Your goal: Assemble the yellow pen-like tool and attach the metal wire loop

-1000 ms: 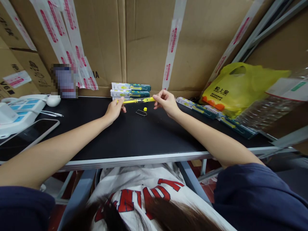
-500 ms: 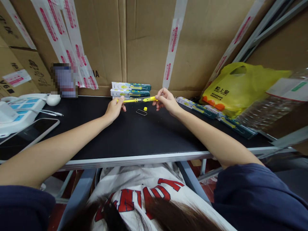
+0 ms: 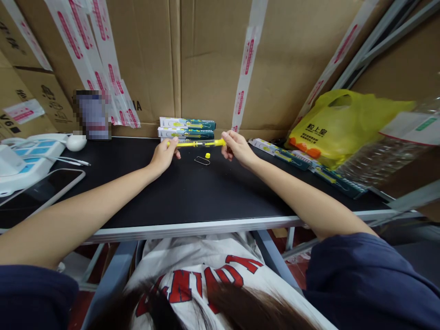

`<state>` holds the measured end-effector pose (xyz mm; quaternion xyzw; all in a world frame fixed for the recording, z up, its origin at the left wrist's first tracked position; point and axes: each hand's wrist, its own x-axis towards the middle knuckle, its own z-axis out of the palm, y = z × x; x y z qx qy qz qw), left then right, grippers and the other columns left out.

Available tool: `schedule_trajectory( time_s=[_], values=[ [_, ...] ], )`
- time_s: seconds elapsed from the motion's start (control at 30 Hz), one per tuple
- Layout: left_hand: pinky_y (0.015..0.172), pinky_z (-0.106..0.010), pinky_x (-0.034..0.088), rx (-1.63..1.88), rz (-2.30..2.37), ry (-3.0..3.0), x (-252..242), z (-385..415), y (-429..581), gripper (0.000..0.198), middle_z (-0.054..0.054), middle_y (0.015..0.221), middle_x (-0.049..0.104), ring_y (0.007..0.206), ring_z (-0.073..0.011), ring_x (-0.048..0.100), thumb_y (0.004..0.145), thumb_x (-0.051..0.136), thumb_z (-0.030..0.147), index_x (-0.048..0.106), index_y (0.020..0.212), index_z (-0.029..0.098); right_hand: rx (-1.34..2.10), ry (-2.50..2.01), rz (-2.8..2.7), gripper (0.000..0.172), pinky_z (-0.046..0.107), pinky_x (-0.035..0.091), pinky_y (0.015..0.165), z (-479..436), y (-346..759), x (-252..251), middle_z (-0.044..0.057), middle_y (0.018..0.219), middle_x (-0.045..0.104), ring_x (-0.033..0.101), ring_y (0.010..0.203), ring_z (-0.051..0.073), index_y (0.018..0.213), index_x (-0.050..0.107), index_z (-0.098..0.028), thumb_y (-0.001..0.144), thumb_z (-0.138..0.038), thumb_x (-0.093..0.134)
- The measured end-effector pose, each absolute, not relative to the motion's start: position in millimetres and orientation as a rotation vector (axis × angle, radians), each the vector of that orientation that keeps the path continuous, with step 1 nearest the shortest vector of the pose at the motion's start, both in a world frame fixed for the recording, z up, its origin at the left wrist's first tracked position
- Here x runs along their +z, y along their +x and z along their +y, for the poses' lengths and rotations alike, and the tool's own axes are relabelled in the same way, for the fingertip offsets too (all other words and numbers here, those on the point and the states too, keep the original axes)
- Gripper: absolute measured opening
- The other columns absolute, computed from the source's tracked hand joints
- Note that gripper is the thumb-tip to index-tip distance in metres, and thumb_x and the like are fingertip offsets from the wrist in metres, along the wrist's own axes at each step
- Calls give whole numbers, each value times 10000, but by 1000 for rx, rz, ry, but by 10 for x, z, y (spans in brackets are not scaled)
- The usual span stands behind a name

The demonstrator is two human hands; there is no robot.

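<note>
Both hands hold a yellow pen [image 3: 196, 144] level above the black bench [image 3: 178, 192]. The left hand [image 3: 164, 156] has its fingers pinched on one end, the right hand [image 3: 237, 147] on the other. A wire clip [image 3: 201, 160] and yellow cap [image 3: 207, 156] lie just below; boxes [image 3: 186, 128] are stacked behind.

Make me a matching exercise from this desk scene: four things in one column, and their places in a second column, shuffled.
Things:
1. yellow pen
2. metal clip
3. yellow bag
4. phone

Places:
A. flat on the black table, near its left edge
B. held at its ends by the left hand and right hand
C. against the cardboard at the right
D. lying on the table just below the pen

Pairs: 1-B, 2-D, 3-C, 4-A
</note>
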<state>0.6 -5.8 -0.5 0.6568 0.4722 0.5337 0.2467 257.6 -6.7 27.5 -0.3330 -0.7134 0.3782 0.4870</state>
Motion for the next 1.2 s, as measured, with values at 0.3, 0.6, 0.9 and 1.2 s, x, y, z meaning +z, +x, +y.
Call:
schedule_trajectory(
  time_s=[0.3,0.6,0.9,1.2],
  values=[
    [628,-270,425,1465,1290,1774,3,-56,5,334,0,550,607,586,-138,576,962,444,447,524,742,210,959,-783,-1670,537,174,354,342,-57,2558,274,-107,506,488,365,376,42,780,409,-240,723,-697,684],
    [609,-248,456,1489,1259,1694,-18,-11,-5,356,38,504,493,512,-114,551,960,460,446,482,693,210,886,-700,-1690,527,196,445,424,-89,2560,322,-62,689,496,469,530,63,862,482,-233,658,-611,787],
    [495,-224,415,1525,1222,1597,29,-58,37,379,32,563,451,473,-81,452,945,514,457,457,672,200,823,-663,-1788,516,212,469,516,-4,2652,346,-23,854,531,489,642,77,917,527,-235,632,-533,837],
    [501,-232,413,1546,1226,1622,0,-18,12,356,27,567,456,486,-87,464,948,507,437,457,681,207,788,-694,-1730,450,247,452,484,-93,2639,439,-26,761,523,475,570,84,857,512,-231,682,-534,796]
  ],
)
